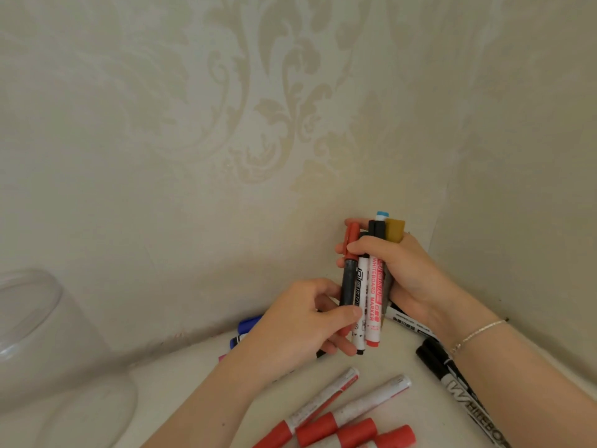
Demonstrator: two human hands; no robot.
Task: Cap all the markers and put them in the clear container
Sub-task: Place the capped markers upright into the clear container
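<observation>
Midway through, it seems: the right hand (403,273) clasps an upright bundle of capped markers (368,286) above the table (200,383), while the left hand (300,324) pinches their lower ends. At least 4 red-capped markers (342,418) and others lie loose. Far left, the clear container (38,334) looks empty.

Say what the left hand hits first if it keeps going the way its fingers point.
The left hand points right, into the marker bundle that the right hand holds upright. Its fingers already pinch the dark marker, so that comes first; depth is unclear.
</observation>
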